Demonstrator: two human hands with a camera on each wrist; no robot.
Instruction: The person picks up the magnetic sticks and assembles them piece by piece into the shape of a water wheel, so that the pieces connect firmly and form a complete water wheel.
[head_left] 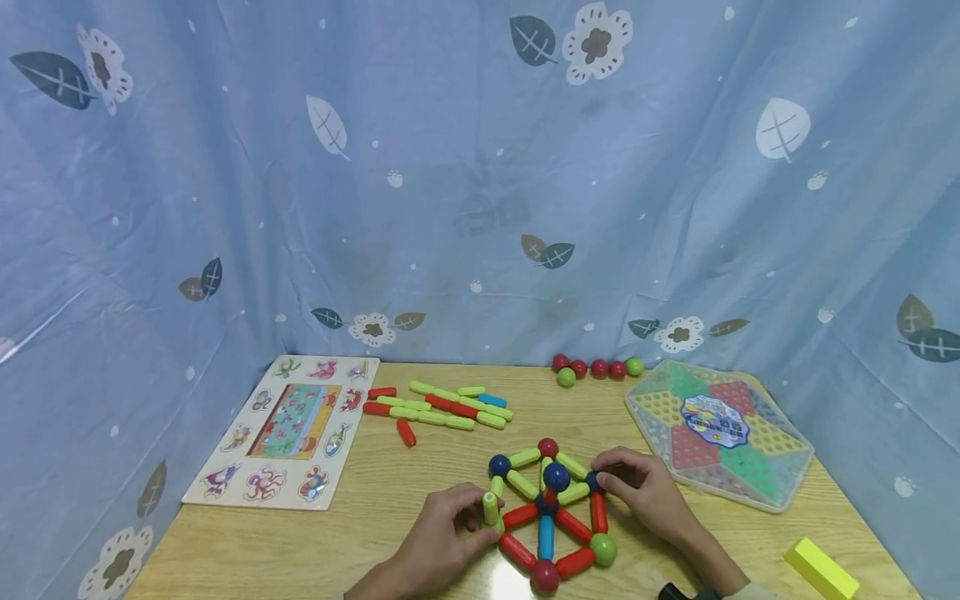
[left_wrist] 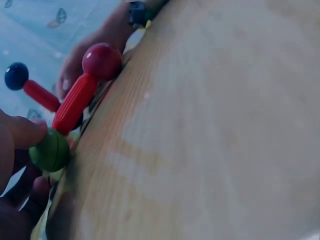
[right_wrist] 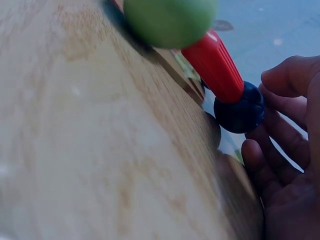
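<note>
A wheel-shaped frame of rods and balls lies on the wooden table, with a dark blue hub ball [head_left: 547,503] at its middle. From the hub a short red rod rises to another blue ball [head_left: 557,477]. My left hand [head_left: 442,537] pinches a green ball [left_wrist: 50,150] on the frame's left corner. A yellow-green rod [head_left: 491,508] stands up from that ball. On the opposite side, the thumb and fingers of my right hand [head_left: 648,493] hold a dark blue rim ball [right_wrist: 240,107], which joins a red rod [right_wrist: 215,67]. A dark red ball [head_left: 545,576] forms the near corner.
Several loose yellow-green, red and blue rods [head_left: 442,407] lie at the back left, beside a sea-animal puzzle board [head_left: 341,492]. Red and green balls [head_left: 598,368] line the back edge. A star-patterned game board [head_left: 765,496] and a yellow block [head_left: 821,568] are on the right.
</note>
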